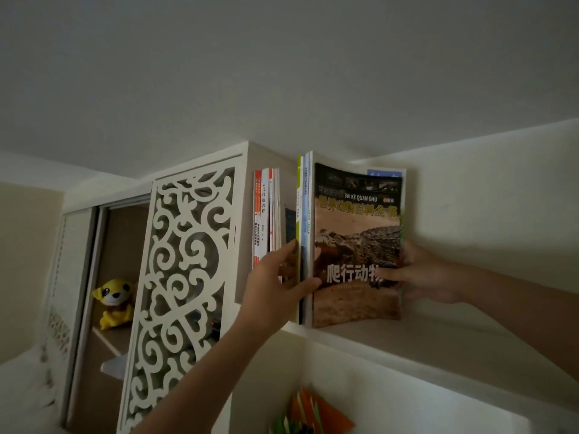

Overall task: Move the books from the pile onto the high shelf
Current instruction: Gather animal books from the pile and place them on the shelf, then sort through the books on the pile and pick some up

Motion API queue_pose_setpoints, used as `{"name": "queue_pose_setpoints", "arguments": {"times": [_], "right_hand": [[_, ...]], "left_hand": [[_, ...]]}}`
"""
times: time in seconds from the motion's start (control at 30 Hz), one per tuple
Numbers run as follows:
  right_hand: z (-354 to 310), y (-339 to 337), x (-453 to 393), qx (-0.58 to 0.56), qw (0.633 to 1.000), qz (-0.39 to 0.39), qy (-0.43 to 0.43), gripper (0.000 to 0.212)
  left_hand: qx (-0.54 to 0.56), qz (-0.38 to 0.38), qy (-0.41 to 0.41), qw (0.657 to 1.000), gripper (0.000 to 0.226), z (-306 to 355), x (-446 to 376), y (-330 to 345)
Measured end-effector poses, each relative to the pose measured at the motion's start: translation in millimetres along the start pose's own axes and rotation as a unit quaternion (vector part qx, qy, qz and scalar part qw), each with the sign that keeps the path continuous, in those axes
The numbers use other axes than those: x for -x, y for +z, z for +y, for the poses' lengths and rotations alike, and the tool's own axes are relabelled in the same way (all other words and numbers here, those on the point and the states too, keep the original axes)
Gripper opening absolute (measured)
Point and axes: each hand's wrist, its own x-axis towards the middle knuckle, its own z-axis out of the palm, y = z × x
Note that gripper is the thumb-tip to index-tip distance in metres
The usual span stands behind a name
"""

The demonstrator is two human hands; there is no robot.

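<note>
A book with a crocodile cover (357, 233) stands upright on the high white shelf (407, 336), its cover facing me. My right hand (423, 274) grips its right edge, thumb across the cover. Pressed against its left side are a few thin books (303, 214) with green, white and blue spines. My left hand (275, 277) holds these at their lower part, fingers on their left face and thumb on the spines. Further left, another group of books (266, 211) with orange and white spines stands on the shelf. The pile is out of sight.
A white carved fretwork panel (185, 277) stands at the shelf's left end. Behind it is an open cupboard with a yellow plush toy (114, 302). Orange and green paper items (310, 411) sit on a lower shelf. The ceiling is close above the books.
</note>
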Motion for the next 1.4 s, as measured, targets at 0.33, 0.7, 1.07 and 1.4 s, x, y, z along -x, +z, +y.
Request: {"name": "queue_pose_setpoints", "arguments": {"times": [0.33,0.7,1.07,1.4], "right_hand": [[-7,19,-46,0.082,0.996,-0.029,-0.016,0.056],[-30,53,-24,0.267,0.956,-0.049,-0.108,0.115],[-28,106,-33,0.257,0.958,-0.048,-0.116,0.119],[-30,103,-19,0.284,0.949,-0.051,-0.127,0.128]], "left_hand": [[-0.188,0.079,0.047,0.978,0.079,-23,-12,6],[-0.197,-0.136,0.124,0.963,0.101,-31,-17,-10],[-0.28,-0.121,0.192,0.933,0.111,-53,-24,-21],[-0.289,-0.143,0.125,0.938,0.104,-32,-11,-29]]}}
